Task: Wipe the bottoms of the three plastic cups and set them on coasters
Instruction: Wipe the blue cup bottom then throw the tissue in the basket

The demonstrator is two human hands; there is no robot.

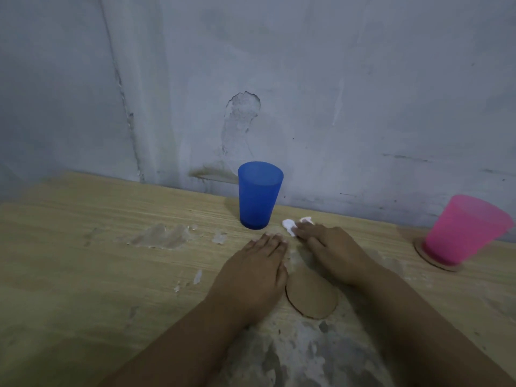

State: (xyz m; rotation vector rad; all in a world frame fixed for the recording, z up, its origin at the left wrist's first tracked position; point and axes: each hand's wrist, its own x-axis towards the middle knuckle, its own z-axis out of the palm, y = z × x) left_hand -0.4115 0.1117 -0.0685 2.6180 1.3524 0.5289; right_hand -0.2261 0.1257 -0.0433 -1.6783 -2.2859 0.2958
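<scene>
A bare coaster lies between the flat left hand and the right hand pressing tissue; right of it the pink cup is seated on a coaster, the blue cup beyond it is not.

Two bare forearms, no sleeves visible

cup behind hands, second cup on coaster right

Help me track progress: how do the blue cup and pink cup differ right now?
The blue cup stands straight on the bare table; the pink cup sits on a cardboard coaster. Blue is by the wall at centre, pink far right. Both are upright, translucent, untouched.
</scene>
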